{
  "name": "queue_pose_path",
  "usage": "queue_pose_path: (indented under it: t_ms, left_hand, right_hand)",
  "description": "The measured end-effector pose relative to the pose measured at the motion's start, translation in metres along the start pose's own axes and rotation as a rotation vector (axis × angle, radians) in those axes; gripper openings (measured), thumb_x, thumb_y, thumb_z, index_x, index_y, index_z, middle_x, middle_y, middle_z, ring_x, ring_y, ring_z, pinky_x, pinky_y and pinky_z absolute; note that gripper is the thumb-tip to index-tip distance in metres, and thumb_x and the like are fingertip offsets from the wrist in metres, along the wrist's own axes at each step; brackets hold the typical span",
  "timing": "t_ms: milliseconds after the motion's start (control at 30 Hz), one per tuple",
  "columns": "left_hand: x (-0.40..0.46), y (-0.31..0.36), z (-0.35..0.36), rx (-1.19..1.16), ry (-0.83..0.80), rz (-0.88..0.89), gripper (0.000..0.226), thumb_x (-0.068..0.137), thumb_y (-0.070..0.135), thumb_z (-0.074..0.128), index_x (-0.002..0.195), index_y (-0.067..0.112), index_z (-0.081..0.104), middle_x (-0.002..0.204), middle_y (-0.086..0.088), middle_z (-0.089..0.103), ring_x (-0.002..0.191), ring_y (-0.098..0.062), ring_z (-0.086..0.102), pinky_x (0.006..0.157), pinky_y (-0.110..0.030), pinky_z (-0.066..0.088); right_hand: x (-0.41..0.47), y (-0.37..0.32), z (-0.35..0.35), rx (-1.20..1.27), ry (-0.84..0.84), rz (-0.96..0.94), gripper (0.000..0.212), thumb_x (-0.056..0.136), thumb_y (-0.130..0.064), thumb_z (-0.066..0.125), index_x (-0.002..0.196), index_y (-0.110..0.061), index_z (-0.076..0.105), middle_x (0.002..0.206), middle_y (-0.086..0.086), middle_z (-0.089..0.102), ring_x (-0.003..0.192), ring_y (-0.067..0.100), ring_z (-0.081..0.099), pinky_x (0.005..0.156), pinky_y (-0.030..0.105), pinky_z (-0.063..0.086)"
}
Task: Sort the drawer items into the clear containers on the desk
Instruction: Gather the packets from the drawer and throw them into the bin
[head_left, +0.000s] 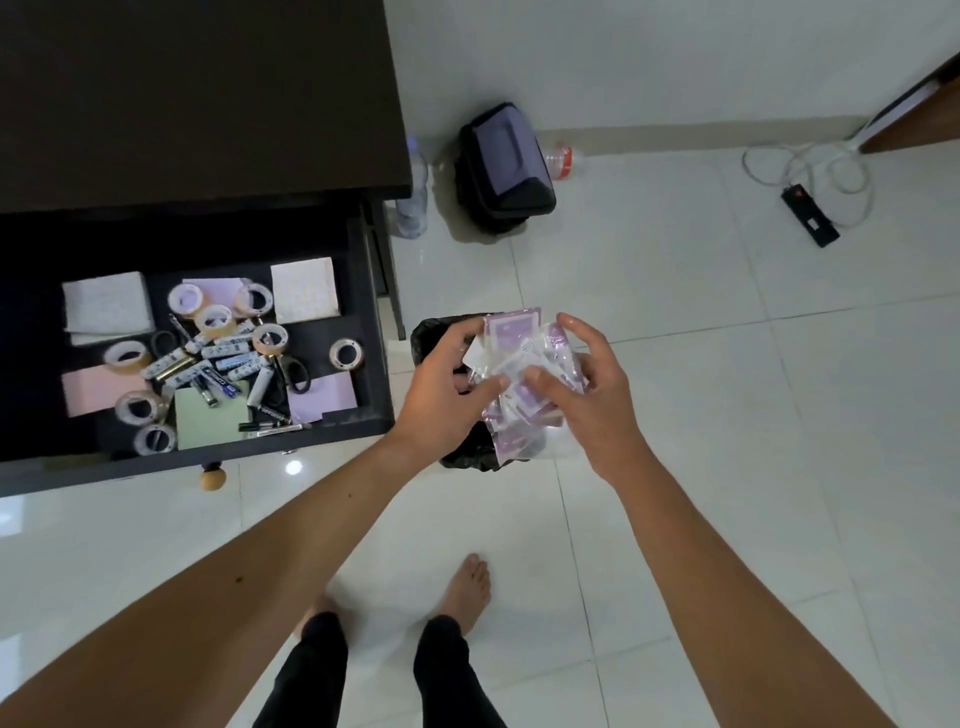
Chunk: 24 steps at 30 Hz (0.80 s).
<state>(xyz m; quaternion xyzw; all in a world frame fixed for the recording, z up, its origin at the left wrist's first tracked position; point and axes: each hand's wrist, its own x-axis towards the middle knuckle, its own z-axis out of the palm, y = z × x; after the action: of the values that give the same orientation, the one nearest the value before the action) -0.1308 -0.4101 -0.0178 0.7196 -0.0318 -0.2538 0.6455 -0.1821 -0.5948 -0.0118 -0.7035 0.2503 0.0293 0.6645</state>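
The dark drawer (371, 332) stands pulled out at the left under the dark desk (208, 93). Inside lie several tape rolls (215, 318), several batteries (236, 364), sticky note pads (304, 290), black scissors (293, 374) and pens (270, 427). Right of the drawer, my left hand (447, 389) and my right hand (587, 395) together grip a bundle of clear and purple plastic wrappers (519, 374). The bundle hangs directly above a small bin lined with a black bag (431, 332). No clear containers are in view.
A black covered bin (506, 166) stands by the wall with a plastic bottle (413, 187) left of it and another (561, 158) behind it. A black power strip (810, 214) with white cable lies at the far right. My bare feet (470, 587) are on the white tiled floor.
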Motion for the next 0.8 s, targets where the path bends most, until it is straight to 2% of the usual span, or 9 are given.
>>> queue_pose_path:
  t_ms: [100,167,267,400,467,600,700,800]
  left_hand:
    - [0.004,-0.012,0.012,-0.053,0.058,-0.009,0.066,0.097,0.003,0.073,0.147,0.038,0.047,0.141,0.006,0.062,0.105,-0.024,0.076,0.086,-0.048,0.065]
    - [0.007,-0.02,0.019,-0.115,0.106,-0.066,0.078,0.097,-0.001,0.071,0.153,0.042,0.038,0.141,0.002,0.062,0.106,-0.02,0.077,0.083,-0.04,0.066]
    - [0.012,-0.036,0.025,-0.113,0.188,-0.159,0.076,0.097,0.004,0.073,0.155,0.033,0.035,0.131,0.008,0.067,0.104,-0.018,0.076,0.083,-0.032,0.065]
    - [0.02,-0.056,0.026,-0.036,0.219,-0.179,0.054,0.097,0.005,0.074,0.136,0.033,0.05,0.124,0.01,0.068,0.104,-0.022,0.075,0.089,-0.044,0.065]
    - [0.023,-0.064,0.026,0.009,0.227,-0.188,0.051,0.097,0.006,0.074,0.132,0.035,0.052,0.122,0.018,0.065,0.106,-0.02,0.073,0.091,-0.042,0.064]
    - [0.03,-0.081,0.025,0.11,0.267,-0.186,0.049,0.097,0.013,0.076,0.134,0.036,0.054,0.127,0.012,0.061,0.111,-0.023,0.066,0.091,-0.037,0.062]
    - [0.035,-0.087,0.025,0.085,0.258,-0.218,0.049,0.097,0.012,0.074,0.138,0.029,0.052,0.123,0.013,0.062,0.108,-0.024,0.069,0.092,-0.045,0.063]
    - [0.042,-0.095,0.025,0.063,0.268,-0.231,0.053,0.096,0.013,0.076,0.141,0.026,0.051,0.128,0.005,0.064,0.11,-0.023,0.07,0.095,-0.049,0.061]
  right_hand:
    - [0.008,0.011,-0.01,0.019,-0.054,0.032,0.061,0.092,-0.009,0.079,0.14,-0.04,0.059,0.123,0.014,0.07,0.107,0.036,0.074,0.085,0.058,0.064]
    - [0.012,0.018,-0.015,0.015,-0.089,0.062,0.062,0.094,-0.002,0.074,0.142,-0.038,0.058,0.121,0.017,0.069,0.104,0.033,0.075,0.083,0.048,0.066]
    - [0.02,0.03,-0.019,-0.053,-0.124,0.053,0.063,0.093,-0.004,0.077,0.142,-0.037,0.057,0.118,0.016,0.069,0.101,0.033,0.076,0.079,0.032,0.064]
    - [0.033,0.048,-0.014,-0.108,-0.133,0.048,0.058,0.091,-0.014,0.082,0.138,-0.041,0.06,0.113,0.012,0.07,0.098,0.03,0.075,0.083,0.034,0.064]
    - [0.039,0.056,-0.01,-0.12,-0.129,0.045,0.057,0.092,-0.013,0.082,0.137,-0.041,0.061,0.109,0.008,0.07,0.096,0.024,0.074,0.083,0.033,0.064]
    - [0.047,0.067,-0.005,-0.111,-0.127,0.051,0.057,0.092,-0.008,0.08,0.139,-0.034,0.061,0.11,0.008,0.071,0.095,0.015,0.074,0.077,0.022,0.061]
    - [0.053,0.074,-0.002,-0.114,-0.113,0.046,0.059,0.092,-0.006,0.08,0.142,-0.029,0.059,0.109,0.008,0.072,0.094,0.012,0.073,0.076,0.017,0.058]
    - [0.059,0.08,-0.002,-0.118,-0.1,0.05,0.061,0.091,-0.007,0.08,0.143,-0.028,0.058,0.111,0.011,0.072,0.095,0.014,0.073,0.075,0.016,0.057]
